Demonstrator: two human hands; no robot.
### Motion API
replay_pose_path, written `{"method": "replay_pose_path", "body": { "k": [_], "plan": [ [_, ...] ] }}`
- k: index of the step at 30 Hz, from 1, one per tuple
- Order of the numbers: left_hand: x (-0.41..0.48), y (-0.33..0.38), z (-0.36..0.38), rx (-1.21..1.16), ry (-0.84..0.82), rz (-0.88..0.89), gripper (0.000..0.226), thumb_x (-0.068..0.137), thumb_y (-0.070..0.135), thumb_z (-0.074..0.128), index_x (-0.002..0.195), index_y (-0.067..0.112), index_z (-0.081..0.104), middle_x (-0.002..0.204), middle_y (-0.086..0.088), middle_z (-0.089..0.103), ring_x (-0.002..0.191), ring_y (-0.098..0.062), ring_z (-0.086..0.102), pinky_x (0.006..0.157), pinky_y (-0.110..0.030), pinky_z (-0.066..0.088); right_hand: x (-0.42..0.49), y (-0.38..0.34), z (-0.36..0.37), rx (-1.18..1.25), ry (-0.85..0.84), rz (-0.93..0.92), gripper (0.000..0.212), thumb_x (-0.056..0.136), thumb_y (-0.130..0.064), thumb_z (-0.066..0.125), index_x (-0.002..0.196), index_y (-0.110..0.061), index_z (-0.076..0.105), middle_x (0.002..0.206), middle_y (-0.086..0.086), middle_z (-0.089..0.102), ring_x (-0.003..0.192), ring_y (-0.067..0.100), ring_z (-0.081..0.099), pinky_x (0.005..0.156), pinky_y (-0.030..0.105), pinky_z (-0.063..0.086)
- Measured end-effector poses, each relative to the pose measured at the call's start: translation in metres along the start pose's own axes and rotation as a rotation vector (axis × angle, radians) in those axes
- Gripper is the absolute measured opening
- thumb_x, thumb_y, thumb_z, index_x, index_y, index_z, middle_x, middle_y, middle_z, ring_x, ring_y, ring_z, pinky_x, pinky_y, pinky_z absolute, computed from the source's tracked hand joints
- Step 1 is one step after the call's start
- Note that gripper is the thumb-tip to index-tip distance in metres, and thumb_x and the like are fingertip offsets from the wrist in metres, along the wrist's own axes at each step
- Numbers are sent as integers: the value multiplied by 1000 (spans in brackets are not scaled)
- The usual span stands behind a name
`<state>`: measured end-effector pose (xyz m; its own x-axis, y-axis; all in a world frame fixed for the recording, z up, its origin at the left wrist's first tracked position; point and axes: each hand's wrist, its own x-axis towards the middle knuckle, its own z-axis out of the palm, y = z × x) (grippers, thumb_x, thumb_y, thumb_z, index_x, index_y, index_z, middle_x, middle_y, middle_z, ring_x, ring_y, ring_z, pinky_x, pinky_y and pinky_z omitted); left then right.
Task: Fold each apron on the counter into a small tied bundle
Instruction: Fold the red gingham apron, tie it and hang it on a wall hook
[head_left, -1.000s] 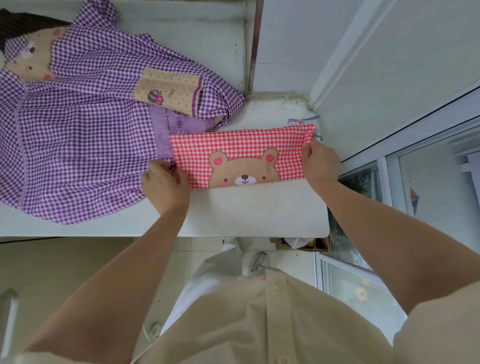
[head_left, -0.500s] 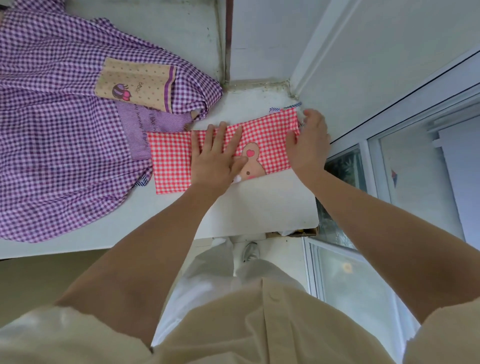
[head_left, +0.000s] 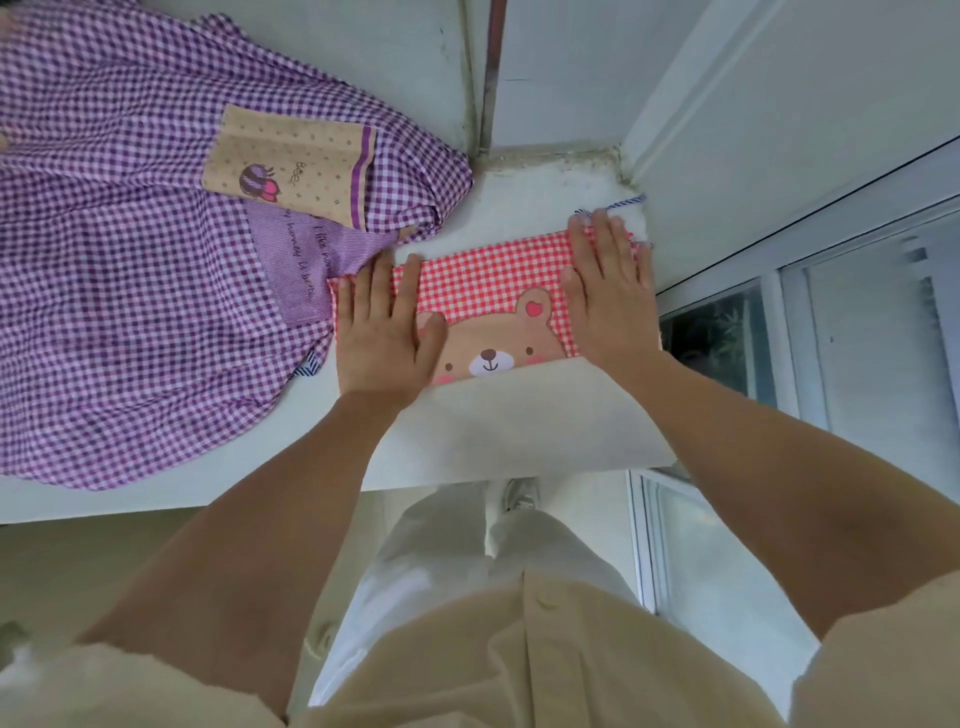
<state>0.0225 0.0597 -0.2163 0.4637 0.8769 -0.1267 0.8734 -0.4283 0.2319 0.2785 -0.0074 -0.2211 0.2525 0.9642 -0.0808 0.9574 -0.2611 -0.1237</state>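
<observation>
The red apron (head_left: 483, 283), a red-and-white gingham piece folded into a long flat strip, is lying across the right end of the white surface (head_left: 519, 426), close to the far corner where the wall meets the window frame (head_left: 727, 249). A printed bear face (head_left: 493, 348) is showing along its near folded edge, between the two hands.

The left hand (head_left: 384, 332) is pressing down on the left end of the strip. Its grip is spread, with the fingers straight and slightly fanned, pointing away from the person, and the palm flat on the cloth. The right hand (head_left: 608, 296) is pressing on the right end in the same way, its grip also spread flat, with the fingertips reaching the far edge of the cloth. Neither hand is pinching anything.

A blue-and-white striped tie (head_left: 629, 199) is poking out just beyond the right hand's fingertips, at the far right corner of the strip.

The purple apron (head_left: 130, 291), in purple gingham, is lying spread and rumpled over the left part of the surface. Its edge is touching the left end of the red strip. A tan dotted pocket (head_left: 291, 161) with a small bee print is sitting on its far right part.

Below the surface's near edge, white trousers (head_left: 441, 545) and a shoe (head_left: 519, 493) are showing above a cream shirt (head_left: 519, 665).
</observation>
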Motion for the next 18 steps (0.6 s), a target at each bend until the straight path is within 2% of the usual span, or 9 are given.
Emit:
{"method": "replay_pose_path", "body": {
  "k": [3, 5, 7, 9, 11, 13, 16, 18],
  "plan": [
    [0, -1, -2, 12, 5, -3, 65, 98, 51, 17, 157, 24, 11, 161, -12, 17, 149, -32, 12, 122, -49, 1, 6, 1, -8, 23, -23, 131, 64, 101, -43, 3, 157, -13, 6, 164, 9, 5, 152, 22, 0, 122, 48, 1],
    [0, -1, -1, 16, 5, -3, 65, 98, 50, 16, 157, 23, 10, 161, -12, 18, 149, -32, 13, 122, -49, 2, 11, -16, -19, 3, 60, 125, 64, 102, -42, 6, 156, -9, 8, 164, 10, 5, 152, 23, 1, 122, 49, 1],
    [1, -1, 0, 24, 13, -2, 65, 98, 50, 15, 157, 22, 11, 160, -13, 19, 149, -32, 14, 121, -50, 3, 11, -47, -25, -28, 125, -68, 60, 104, -39, 15, 156, -10, 12, 164, 10, 9, 152, 24, 5, 122, 50, 6],
    [1, -2, 2, 34, 14, 5, 65, 98, 50, 14, 157, 21, 12, 161, -14, 19, 149, -32, 14, 121, -51, 4, 4, -77, -18, -105, 46, -360, 60, 104, -41, 17, 156, -13, 12, 163, 10, 12, 151, 24, 7, 122, 50, 7],
    [0, -3, 3, 42, 13, 4, 66, 98, 50, 14, 157, 20, 12, 161, -14, 18, 149, -32, 14, 121, -51, 3, -3, -83, -5, -118, -22, -448, 60, 103, -43, 18, 156, -14, 16, 163, 10, 17, 151, 23, 11, 122, 46, 8],
    [-1, -2, 1, 31, -6, -18, 68, 97, 52, 13, 157, 20, 10, 161, -15, 17, 149, -33, 12, 122, -49, 0, -7, -69, 4, -78, -6, -353, 59, 104, -41, 19, 156, -12, 19, 162, 8, 18, 151, 23, 12, 123, 42, 9],
    [-3, -2, -1, 26, -27, -33, 69, 97, 53, 12, 157, 18, 10, 161, -14, 17, 149, -33, 11, 122, -47, -3, -13, -44, 5, -73, 60, -205, 58, 104, -39, 22, 156, -13, 20, 163, 8, 16, 151, 25, 11, 122, 47, 11],
    [-3, 0, -4, 40, -16, -38, 69, 97, 50, 16, 155, 13, 17, 159, -16, 22, 147, -35, 17, 121, -47, -2, -13, -36, 4, -48, 66, -125, 58, 104, -39, 22, 156, -14, 20, 163, 10, 15, 151, 27, 10, 121, 50, 11]
  ]
}}
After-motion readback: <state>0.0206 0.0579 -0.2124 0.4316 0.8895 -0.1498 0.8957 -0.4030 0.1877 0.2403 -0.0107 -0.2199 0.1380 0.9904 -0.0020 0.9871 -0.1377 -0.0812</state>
